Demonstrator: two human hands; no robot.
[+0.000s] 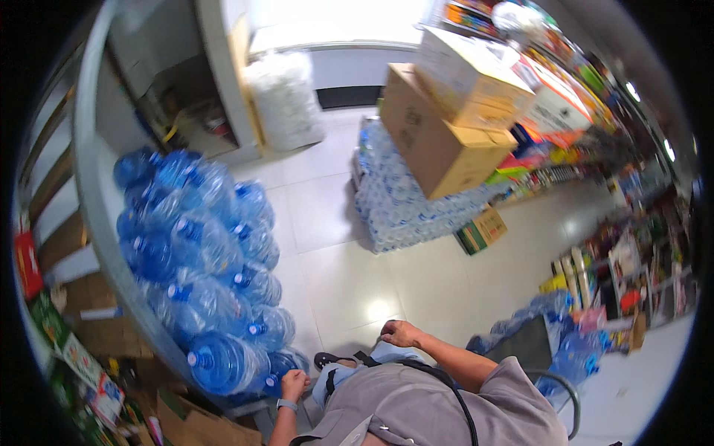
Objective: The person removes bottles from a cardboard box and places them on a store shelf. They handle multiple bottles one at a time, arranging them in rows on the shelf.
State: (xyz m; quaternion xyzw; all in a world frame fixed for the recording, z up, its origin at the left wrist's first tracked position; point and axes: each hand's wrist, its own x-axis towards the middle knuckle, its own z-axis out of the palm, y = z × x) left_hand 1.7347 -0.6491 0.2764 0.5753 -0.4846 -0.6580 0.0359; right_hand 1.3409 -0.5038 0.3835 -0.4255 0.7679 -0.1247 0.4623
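Beside the stacked water jugs hangs my left hand (294, 384), its fingers curled and nothing seen in them. A grey watch band (287, 405) circles that wrist. The closest jug, a large blue plastic water bottle (226, 362), lies on its side with its cap facing left. Another blue jug (285, 365) is just behind my left hand. My right hand (400, 333) hangs over my light blue trouser leg (393, 352), fingers bent downward; no object shows in it, and its palm is hidden.
Curved metal railing (106, 234) borders the jug pile on the left. Ahead, cardboard boxes (427, 134) rest on shrink-wrapped bottle packs (401, 217). A small carton (482, 229) sits on the tiled floor (357, 279). More jugs (574, 354) and stocked shelves (630, 267) stand at right.
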